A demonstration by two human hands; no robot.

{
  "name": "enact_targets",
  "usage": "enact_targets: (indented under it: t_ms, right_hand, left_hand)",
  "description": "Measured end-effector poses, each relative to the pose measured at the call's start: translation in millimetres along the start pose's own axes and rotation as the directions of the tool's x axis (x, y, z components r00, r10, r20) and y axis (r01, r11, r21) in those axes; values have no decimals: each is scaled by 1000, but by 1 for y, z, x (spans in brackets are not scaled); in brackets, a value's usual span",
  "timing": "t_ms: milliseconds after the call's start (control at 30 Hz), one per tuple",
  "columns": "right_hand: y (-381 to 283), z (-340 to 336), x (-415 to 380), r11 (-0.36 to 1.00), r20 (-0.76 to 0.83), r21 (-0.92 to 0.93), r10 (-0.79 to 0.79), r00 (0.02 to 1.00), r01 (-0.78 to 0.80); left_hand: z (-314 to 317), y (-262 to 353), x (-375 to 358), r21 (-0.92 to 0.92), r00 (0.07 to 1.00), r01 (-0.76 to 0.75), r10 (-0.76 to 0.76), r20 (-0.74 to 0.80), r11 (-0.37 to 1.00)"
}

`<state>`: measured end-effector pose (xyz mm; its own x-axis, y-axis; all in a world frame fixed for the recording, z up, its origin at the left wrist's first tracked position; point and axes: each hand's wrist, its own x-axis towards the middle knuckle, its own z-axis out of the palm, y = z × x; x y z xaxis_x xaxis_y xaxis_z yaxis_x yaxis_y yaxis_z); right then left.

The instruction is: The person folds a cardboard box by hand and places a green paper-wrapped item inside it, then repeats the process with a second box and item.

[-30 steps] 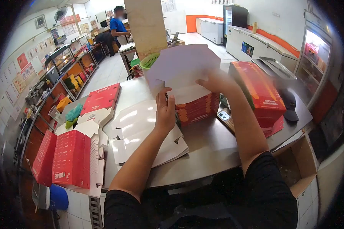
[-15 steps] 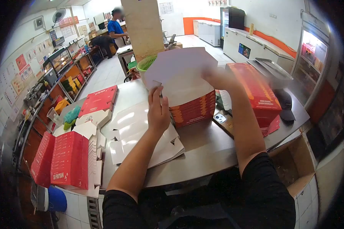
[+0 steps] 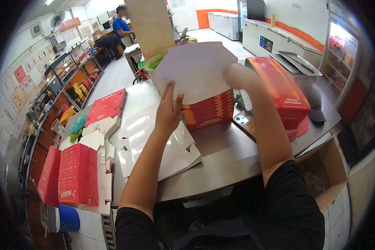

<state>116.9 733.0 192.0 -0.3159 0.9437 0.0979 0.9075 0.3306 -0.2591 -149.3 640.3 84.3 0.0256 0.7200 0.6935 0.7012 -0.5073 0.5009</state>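
Note:
In front of me stands a stack of red printed cardboard boxes [image 3: 208, 110], with a pale unprinted cardboard sheet [image 3: 196, 75] on top. My left hand [image 3: 169, 107] has its fingers stretched out along the left edge of the stack, touching the cardboard. At the right edge of the sheet is my right hand [image 3: 241, 77], its fingers smeared by motion and partly hidden. Flat white box blanks [image 3: 154, 146] lie under and beside my left forearm. A phone [image 3: 241, 119] rests on the steel table right of the stack.
More red boxes [image 3: 279, 93] stand at the right beside a black cap [image 3: 316, 109] and metal trays [image 3: 298, 62]. Red box stacks [image 3: 75, 175] sit at the left front edge. Behind the stack is a green basket [image 3: 155, 62]. A person in blue [image 3: 121, 28] stands far back.
My right hand has shifted slightly along the right edge of the sheet. My left hand stays at the left side. The whole view has tilted slightly.

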Motion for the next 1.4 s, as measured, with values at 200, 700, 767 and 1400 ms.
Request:
enact_targets:
  t_ms: [200, 700, 767, 1400]
  right_hand:
    - [-1, 6, -12, 975, -69, 221, 3, 998, 12]
    - [-4, 83, -38, 500, -413, 794, 26, 910, 346]
    - [8, 90, -27, 704, -579, 571, -18, 815, 422]
    - [-91, 85, -37, 775, -274, -95, -624, 732, 625]
  left_hand:
    - [29, -27, -22, -312, 996, -51, 71, 51, 949]
    - [35, -11, -32, -463, 984, 166, -118, 130, 871]
    - [38, -21, -33, -445, 967, 217, -130, 218, 869]
    - [54, -3, -45, -31, 1000, 8, -8, 15, 999]
